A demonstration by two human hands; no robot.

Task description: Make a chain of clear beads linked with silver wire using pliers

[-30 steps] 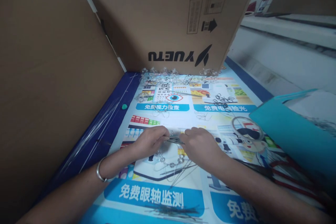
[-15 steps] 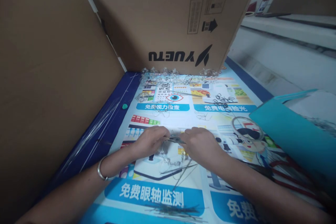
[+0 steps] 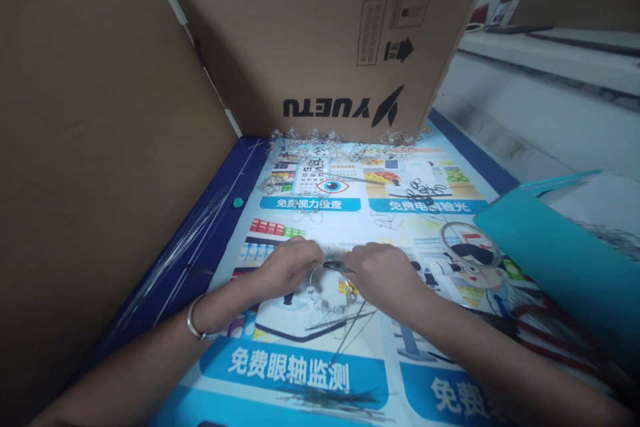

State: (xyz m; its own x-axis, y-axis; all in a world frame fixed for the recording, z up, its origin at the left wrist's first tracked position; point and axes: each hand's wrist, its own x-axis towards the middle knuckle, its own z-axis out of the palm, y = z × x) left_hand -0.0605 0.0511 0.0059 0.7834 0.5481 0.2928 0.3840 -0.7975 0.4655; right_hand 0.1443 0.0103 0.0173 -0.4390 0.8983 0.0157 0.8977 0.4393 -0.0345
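My right hand (image 3: 384, 277) is closed round a pair of small metal pliers (image 3: 336, 266), whose jaws point left. Opposite it, my left hand (image 3: 291, 268) is pinched close to the plier tips. From its fingertips a strand of clear beads (image 3: 326, 307) hangs in a loop below both hands. My fingers hide the exact spot where pliers and strand meet. Loose thin wires (image 3: 345, 330) lie just under the loop, and a bundle of dark wire pieces (image 3: 340, 401) rests nearer to me.
Cardboard panels (image 3: 320, 33) stand at the back and left. Along their foot lie clear beaded pieces (image 3: 320, 140). Black rings (image 3: 425, 190), a clear round dish (image 3: 471, 245), red-handled scissors (image 3: 545, 320) and a turquoise box (image 3: 555, 260) are to the right.
Both hands stay almost in place. The pliers have tilted slightly between them, and the hanging bead loop has shifted a little.
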